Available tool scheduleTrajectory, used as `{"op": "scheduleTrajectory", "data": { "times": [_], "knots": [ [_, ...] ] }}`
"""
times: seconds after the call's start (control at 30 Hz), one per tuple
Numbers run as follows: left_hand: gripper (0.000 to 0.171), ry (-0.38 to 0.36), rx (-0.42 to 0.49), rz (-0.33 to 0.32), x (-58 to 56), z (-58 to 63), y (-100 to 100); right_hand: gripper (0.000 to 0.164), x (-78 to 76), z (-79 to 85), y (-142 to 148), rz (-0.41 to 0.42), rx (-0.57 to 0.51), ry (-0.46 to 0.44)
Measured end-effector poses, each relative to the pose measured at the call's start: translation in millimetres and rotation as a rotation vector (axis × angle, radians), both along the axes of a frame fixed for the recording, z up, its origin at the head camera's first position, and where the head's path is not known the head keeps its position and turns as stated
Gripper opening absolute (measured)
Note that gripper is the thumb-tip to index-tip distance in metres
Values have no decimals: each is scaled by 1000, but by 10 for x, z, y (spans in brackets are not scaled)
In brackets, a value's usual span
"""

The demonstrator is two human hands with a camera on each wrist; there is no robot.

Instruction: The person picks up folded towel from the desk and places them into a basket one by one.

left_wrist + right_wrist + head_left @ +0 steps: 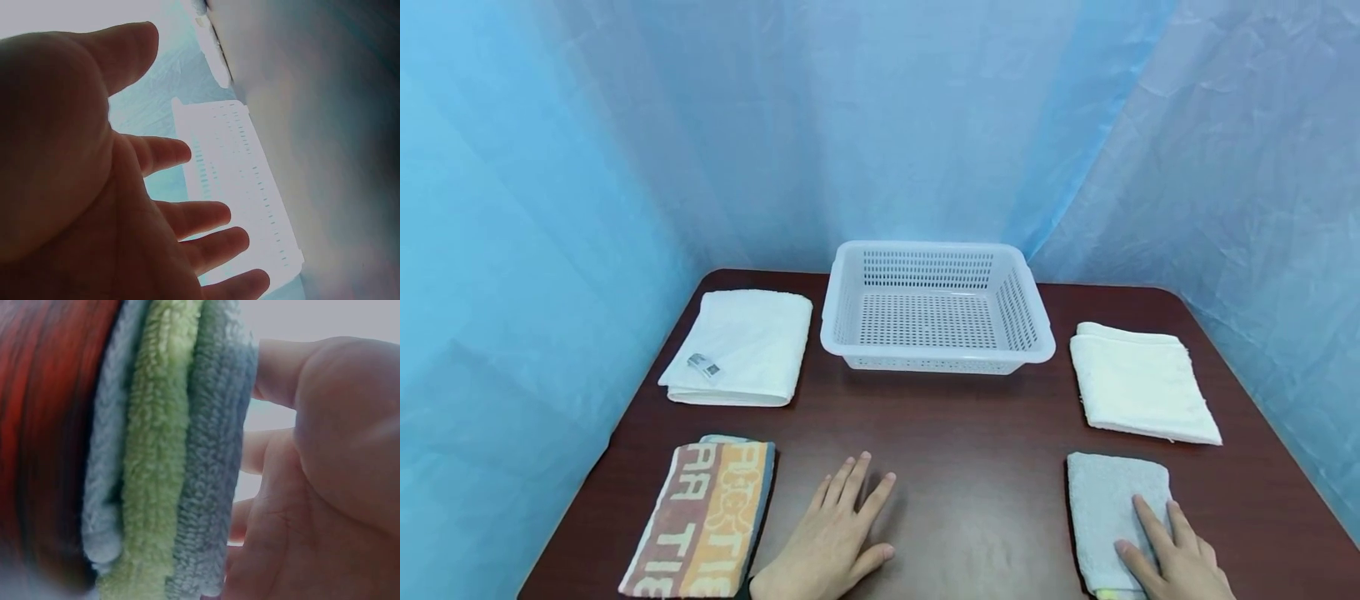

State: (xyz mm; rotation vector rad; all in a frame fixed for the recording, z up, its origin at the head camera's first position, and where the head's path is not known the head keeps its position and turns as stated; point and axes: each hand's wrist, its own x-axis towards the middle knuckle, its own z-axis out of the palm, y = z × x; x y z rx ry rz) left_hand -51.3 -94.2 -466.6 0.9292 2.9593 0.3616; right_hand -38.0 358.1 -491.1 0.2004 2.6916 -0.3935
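Observation:
My right hand [1180, 554] rests its fingertips on a folded grey towel [1112, 508] at the table's near right. In the right wrist view the towel's stacked folds [206, 456] show grey with a light green layer between, and the fingers lie straight over its top. Fingers spread, my left hand [831, 533] is over the bare tabletop, just right of a folded towel [703, 517] with brown and orange bands, pale letters and a blue-grey edge. The left wrist view shows the palm [94, 206] with nothing held in it.
A white perforated plastic basket [936, 354] stands at the table's back middle. To its left lies a folded white towel [745, 342] with a small label; to its right, another folded white towel [1142, 383]. Blue curtains [925, 125] enclose the dark brown table [925, 433].

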Motion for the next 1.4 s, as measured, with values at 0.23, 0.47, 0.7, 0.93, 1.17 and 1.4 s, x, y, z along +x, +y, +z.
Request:
{"op": "scheduleTrajectory", "data": {
  "times": [0.23,0.47,0.7,0.93,1.17,1.4],
  "knots": [
    [69,-13,7,-9,-15,-8,-3,87,-4,-5,-33,7,3,12],
    [69,-32,5,-6,-24,-9,-2,87,-29,-22,-61,26,-1,15],
    [71,-73,-4,-6,-39,-4,-1,87,-39,-36,-88,44,9,31],
    [71,-73,-3,-2,-31,3,6,83,-40,-33,-114,58,15,78],
    [71,-83,-14,2,-25,-1,7,85,-70,18,-164,59,5,45],
    [71,-76,-9,2,-27,-6,8,82,-78,55,-207,71,4,54]
  ]
}}
